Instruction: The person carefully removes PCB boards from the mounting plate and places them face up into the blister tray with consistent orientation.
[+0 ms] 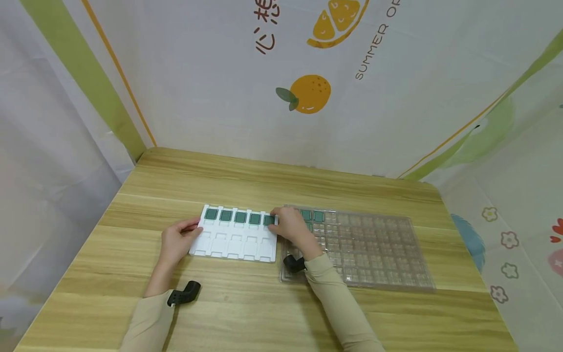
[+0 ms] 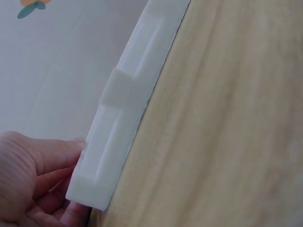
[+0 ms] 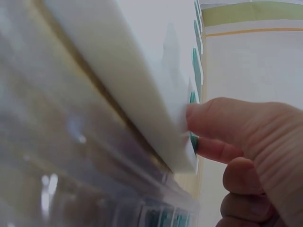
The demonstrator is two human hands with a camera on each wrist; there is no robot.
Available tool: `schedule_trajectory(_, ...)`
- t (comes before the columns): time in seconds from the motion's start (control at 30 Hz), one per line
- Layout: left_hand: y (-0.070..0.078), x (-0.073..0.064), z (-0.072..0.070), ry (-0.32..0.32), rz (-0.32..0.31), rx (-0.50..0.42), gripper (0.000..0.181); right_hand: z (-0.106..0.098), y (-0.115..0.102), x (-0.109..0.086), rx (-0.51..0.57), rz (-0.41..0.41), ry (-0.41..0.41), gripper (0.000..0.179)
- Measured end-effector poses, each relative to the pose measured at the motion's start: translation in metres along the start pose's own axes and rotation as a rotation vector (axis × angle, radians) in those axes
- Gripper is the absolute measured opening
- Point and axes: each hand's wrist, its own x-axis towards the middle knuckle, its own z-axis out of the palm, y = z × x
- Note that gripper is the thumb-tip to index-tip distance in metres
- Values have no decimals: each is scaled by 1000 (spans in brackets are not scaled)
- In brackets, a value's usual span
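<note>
Five green chips are set side by side along the back row of a white tray (image 1: pixel 233 243), which is laid on a wooden table (image 1: pixel 237 308). At its left edge the tray is pinched by the left hand (image 1: pixel 177 239), the thumb being pressed to the rim and the other fingers curled beneath it. The rightmost chip (image 1: pixel 268 220) is held between the thumb and forefinger of the right hand (image 1: pixel 293 227), whose remaining fingers are folded in; whether the chip is lifted from its pocket cannot be told. A second row of pockets is seen in front of the chips. Just beside the white tray, on its right, a larger clear tray (image 1: pixel 378 249) is placed, crossed partly by the right forearm. A few more chips (image 1: pixel 318 216) are seen in its back left corner. Beige sleeves (image 1: pixel 338 303) are worn, and a black device (image 1: pixel 186 293) is fixed at each wrist. Behind the table a white curtain (image 1: pixel 220 98) is hung, printed with oranges.
</note>
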Motion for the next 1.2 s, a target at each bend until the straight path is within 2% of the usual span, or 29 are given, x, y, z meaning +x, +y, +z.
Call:
schedule_trajectory(0.43, -1, 0, 0, 3, 8, -2, 23, 0, 0, 1, 29, 7, 9, 27)
schedule_trajectory(0.9, 0, 0, 1, 7, 7, -3, 23, -14, 3, -8, 32, 57, 20, 30)
schedule_trajectory(1.2, 0, 0, 0, 3, -2, -2, 23, -20, 13, -21, 36, 14, 78, 23)
